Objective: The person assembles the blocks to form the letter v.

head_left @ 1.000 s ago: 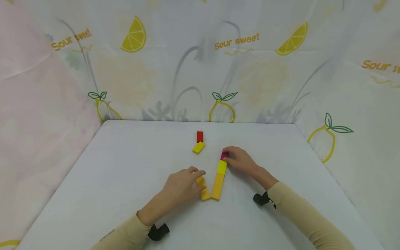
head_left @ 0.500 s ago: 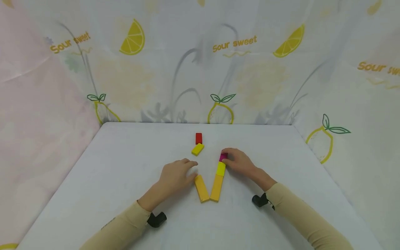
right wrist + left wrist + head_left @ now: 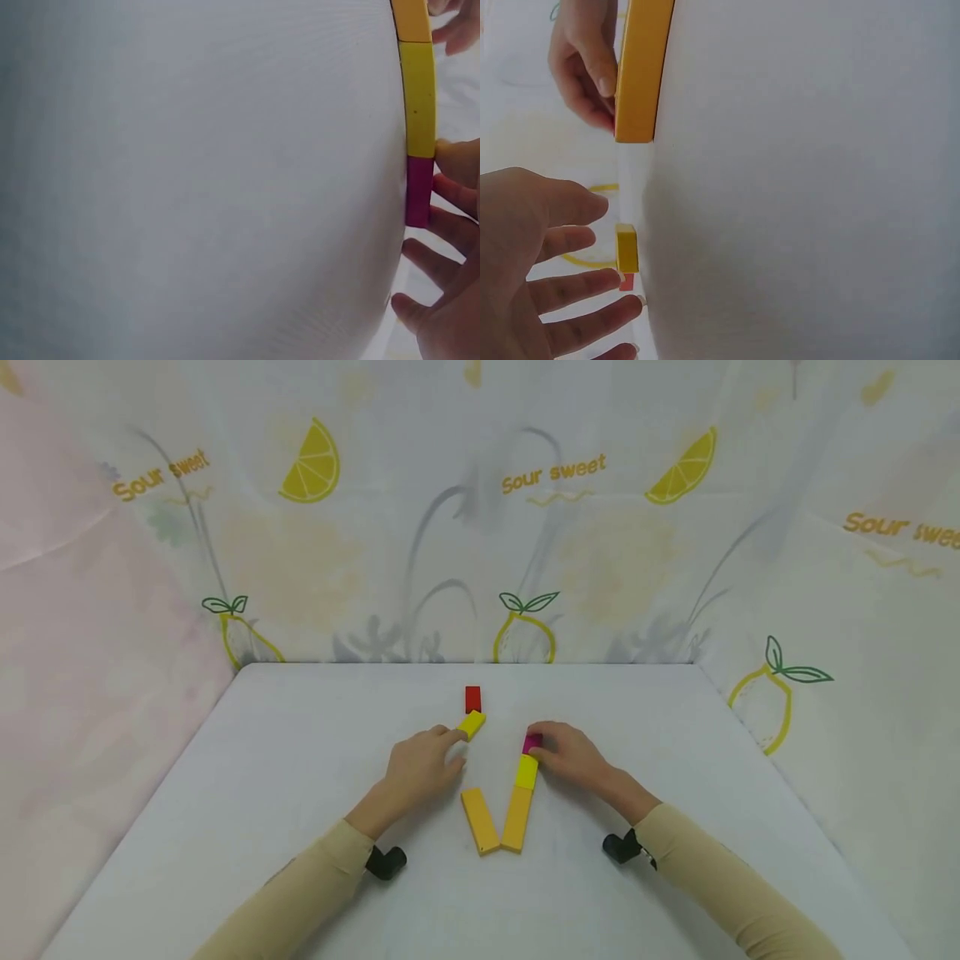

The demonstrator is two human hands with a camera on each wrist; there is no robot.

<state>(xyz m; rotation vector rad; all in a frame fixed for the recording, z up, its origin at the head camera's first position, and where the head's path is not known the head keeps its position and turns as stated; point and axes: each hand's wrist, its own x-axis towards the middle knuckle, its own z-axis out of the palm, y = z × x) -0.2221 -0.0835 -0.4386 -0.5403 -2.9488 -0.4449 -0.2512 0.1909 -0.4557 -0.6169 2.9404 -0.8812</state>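
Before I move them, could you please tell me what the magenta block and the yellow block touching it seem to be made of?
Magenta block: perhaps painted wood or plastic, matte; evenly colored, crisp edges. Yellow block: likewise wood or plastic, matte-looking; flat, opaque face with a small dark speck.

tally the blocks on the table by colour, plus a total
orange blocks: 2
yellow blocks: 2
red block: 1
magenta block: 1
total: 6
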